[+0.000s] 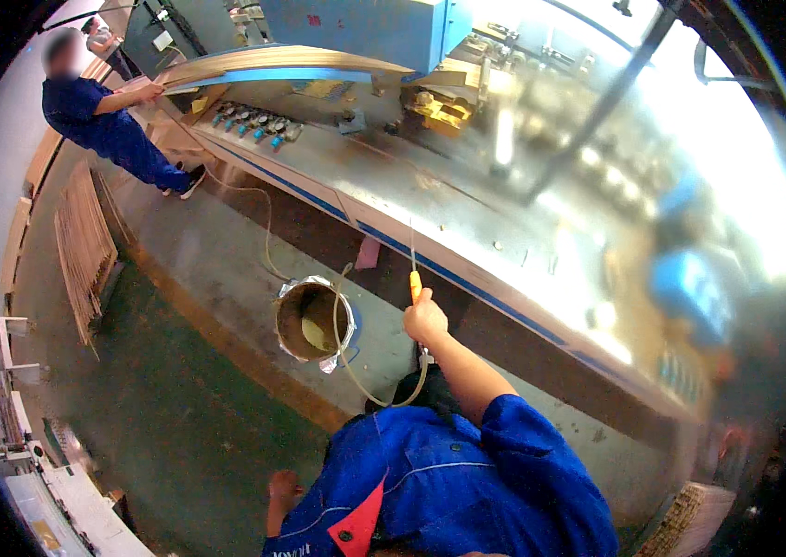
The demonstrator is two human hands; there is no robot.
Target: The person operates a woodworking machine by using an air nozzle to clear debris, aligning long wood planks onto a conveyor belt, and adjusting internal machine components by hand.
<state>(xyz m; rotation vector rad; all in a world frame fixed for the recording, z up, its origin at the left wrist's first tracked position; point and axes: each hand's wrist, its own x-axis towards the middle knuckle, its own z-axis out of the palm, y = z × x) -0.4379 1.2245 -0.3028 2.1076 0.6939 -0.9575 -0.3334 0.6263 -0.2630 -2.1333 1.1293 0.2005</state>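
Observation:
My right hand (425,320) is closed round the orange-yellow handle of a screwdriver (415,287). Its thin shaft points away from me, over the near edge of the long metal machine bed (383,176). Low on the left, beside my blue jacket, hangs my left hand (284,485), small in view, its fingers too unclear to read. On the floor ahead stands a bucket (284,330) with a crumpled silvery lining and something pale yellowish inside. A pale hose (346,364) loops from the bucket toward my body, ending just below my right hand.
At the far left a co-worker (114,139) in blue holds long wooden strips (272,63) at the machine; another person (103,42) is behind. Stacked boards (84,246) lean at left. A blue machine housing (356,28) overhangs the bed. More wood (690,520) lies at lower right.

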